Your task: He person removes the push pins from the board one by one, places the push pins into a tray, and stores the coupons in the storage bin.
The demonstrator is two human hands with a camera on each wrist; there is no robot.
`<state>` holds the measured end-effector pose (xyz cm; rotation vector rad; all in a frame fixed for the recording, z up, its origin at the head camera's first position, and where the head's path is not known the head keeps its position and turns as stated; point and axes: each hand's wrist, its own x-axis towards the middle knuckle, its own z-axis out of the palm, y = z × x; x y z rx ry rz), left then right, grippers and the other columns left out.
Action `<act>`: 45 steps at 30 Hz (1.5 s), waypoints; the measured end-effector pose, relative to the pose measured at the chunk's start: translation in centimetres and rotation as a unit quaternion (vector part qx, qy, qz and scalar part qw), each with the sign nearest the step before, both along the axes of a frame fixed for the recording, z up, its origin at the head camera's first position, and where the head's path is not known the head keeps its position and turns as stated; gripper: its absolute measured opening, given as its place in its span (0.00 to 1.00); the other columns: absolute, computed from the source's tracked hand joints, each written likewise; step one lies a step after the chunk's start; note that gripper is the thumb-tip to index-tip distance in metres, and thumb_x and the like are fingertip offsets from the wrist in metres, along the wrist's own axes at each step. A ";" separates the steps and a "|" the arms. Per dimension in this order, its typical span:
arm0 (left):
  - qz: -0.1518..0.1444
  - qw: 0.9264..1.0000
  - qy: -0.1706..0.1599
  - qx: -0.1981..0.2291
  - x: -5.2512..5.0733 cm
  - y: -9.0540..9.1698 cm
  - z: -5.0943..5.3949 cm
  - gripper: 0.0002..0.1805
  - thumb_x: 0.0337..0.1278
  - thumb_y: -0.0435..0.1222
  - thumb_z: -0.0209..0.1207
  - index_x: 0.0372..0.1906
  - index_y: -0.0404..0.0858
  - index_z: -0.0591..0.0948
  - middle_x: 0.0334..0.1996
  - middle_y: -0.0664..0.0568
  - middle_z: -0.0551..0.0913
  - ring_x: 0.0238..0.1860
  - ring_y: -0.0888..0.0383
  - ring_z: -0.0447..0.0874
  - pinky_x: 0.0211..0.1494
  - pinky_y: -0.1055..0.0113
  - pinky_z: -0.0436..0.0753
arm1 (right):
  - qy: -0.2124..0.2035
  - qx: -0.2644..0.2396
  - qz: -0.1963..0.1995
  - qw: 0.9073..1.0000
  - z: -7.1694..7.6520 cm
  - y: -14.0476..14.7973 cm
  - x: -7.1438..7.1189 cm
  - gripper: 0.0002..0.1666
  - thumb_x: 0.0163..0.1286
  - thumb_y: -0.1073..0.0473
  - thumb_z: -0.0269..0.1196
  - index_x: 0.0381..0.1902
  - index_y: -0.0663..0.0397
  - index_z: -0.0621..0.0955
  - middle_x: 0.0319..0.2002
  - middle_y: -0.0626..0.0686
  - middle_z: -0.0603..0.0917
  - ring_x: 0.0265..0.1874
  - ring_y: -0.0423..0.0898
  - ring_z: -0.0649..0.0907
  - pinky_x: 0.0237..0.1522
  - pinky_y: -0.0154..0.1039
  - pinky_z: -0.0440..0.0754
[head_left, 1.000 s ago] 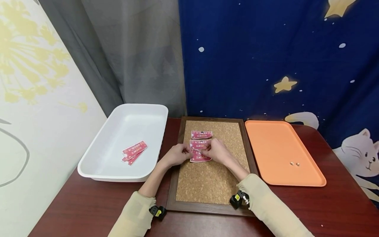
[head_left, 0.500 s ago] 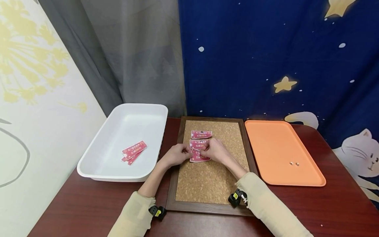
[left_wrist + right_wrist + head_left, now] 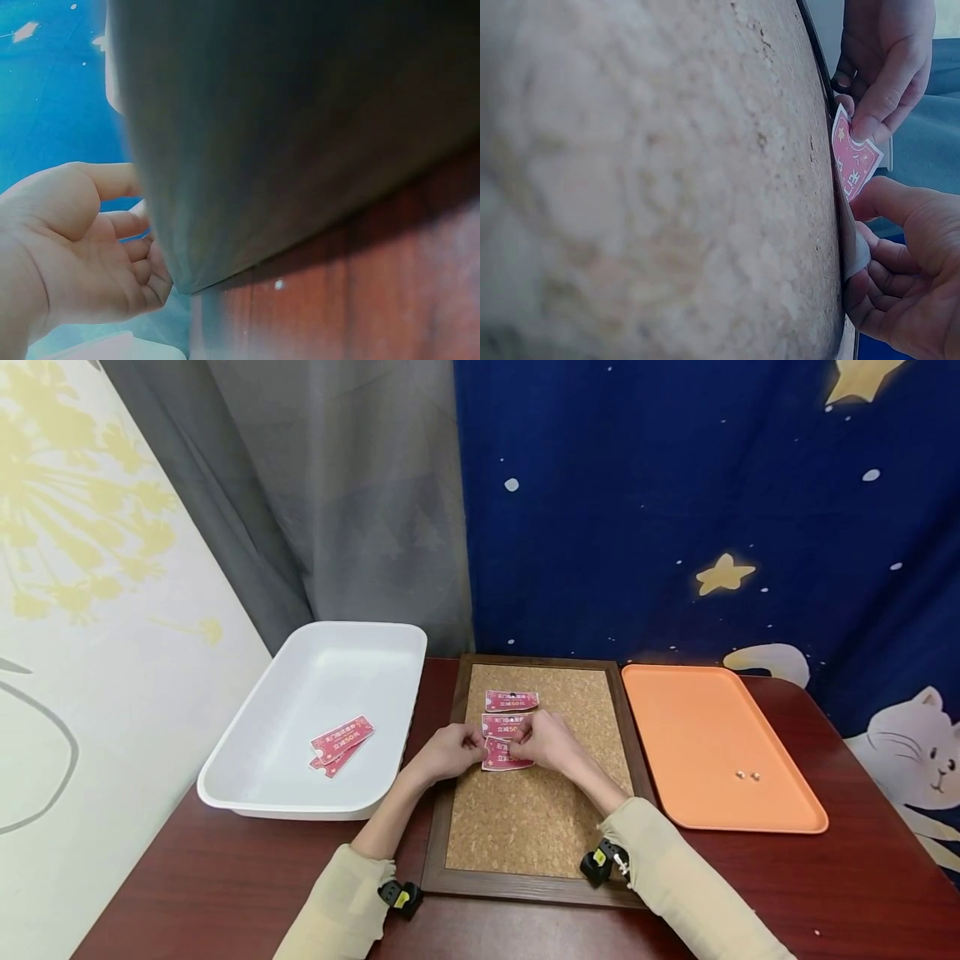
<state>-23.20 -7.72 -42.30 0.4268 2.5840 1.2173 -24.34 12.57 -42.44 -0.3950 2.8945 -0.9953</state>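
Three red paper coupons with white edges lie in a column on the cork board [image 3: 540,827]. The top coupon [image 3: 498,700] and the middle coupon [image 3: 495,724] each show a small dark spot near the upper edge. My left hand [image 3: 448,752] pinches the left end of the lowest coupon [image 3: 498,758]. My right hand [image 3: 551,742] holds that coupon's right part, thumb against its face, and partly covers the middle coupon. In the right wrist view the coupon [image 3: 855,161] stands tilted off the cork between both hands. The left wrist view hides my left fingertips behind the board's edge.
Left of the board stands a white basin [image 3: 300,693] holding overlapping red coupons [image 3: 341,742]. To the right lies an orange tray [image 3: 697,718] with two small shiny metal pieces [image 3: 747,775]. Behind the table [image 3: 465,935] hang grey and blue curtains.
My right fingers have shifted slightly left on the lowest coupon. My left hand keeps its place at the coupon's left end.
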 end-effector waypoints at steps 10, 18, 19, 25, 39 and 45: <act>0.002 1.000 0.003 0.003 0.0 0.0 0.0 0.05 0.61 0.31 0.62 0.29 0.37 0.81 0.26 0.53 0.78 0.29 0.59 0.72 0.32 0.67 0.71 | 0.016 0.007 0.014 1.000 0.1 0.1 0.0 0.05 0.53 0.62 0.72 0.24 0.54 0.84 0.20 0.43 0.81 0.19 0.37 0.76 0.23 0.32 0.72; 0.003 1.000 0.006 0.002 -0.1 0.0 0.0 0.05 0.61 0.31 0.63 0.29 0.37 0.81 0.26 0.53 0.78 0.29 0.59 0.72 0.32 0.67 0.70 | 0.022 -0.007 0.027 0.999 0.1 0.4 0.0 0.04 0.54 0.63 0.71 0.24 0.55 0.84 0.21 0.44 0.82 0.21 0.37 0.77 0.25 0.32 0.74; 0.003 1.000 0.006 0.002 -0.1 0.0 0.0 0.05 0.61 0.31 0.63 0.29 0.37 0.81 0.26 0.53 0.78 0.29 0.58 0.72 0.32 0.67 0.70 | 0.022 -0.008 0.028 0.999 0.1 0.4 0.0 0.04 0.54 0.63 0.71 0.24 0.55 0.84 0.21 0.44 0.82 0.21 0.37 0.77 0.25 0.32 0.74; 0.006 1.000 0.001 0.010 -0.1 -0.1 0.0 0.06 0.62 0.30 0.62 0.29 0.37 0.81 0.25 0.53 0.77 0.27 0.59 0.71 0.31 0.67 0.70 | 0.019 -0.029 0.041 0.999 0.1 0.7 0.0 0.04 0.55 0.64 0.70 0.25 0.56 0.84 0.21 0.44 0.82 0.20 0.36 0.77 0.24 0.32 0.74; 0.026 0.999 -0.005 0.022 0.3 -0.7 0.7 0.05 0.64 0.31 0.61 0.31 0.36 0.82 0.27 0.51 0.79 0.28 0.59 0.72 0.32 0.67 0.71 | 0.013 -0.117 0.062 0.991 0.4 2.2 0.5 0.03 0.58 0.68 0.68 0.29 0.62 0.83 0.27 0.50 0.83 0.27 0.41 0.80 0.31 0.33 0.79; 0.031 0.999 -0.021 0.037 0.7 -1.0 1.1 0.04 0.66 0.32 0.61 0.34 0.36 0.82 0.27 0.49 0.81 0.27 0.58 0.73 0.31 0.67 0.72 | 0.005 -0.135 0.040 0.990 0.7 3.2 0.9 0.04 0.58 0.70 0.67 0.32 0.64 0.82 0.29 0.53 0.83 0.29 0.43 0.81 0.35 0.34 0.80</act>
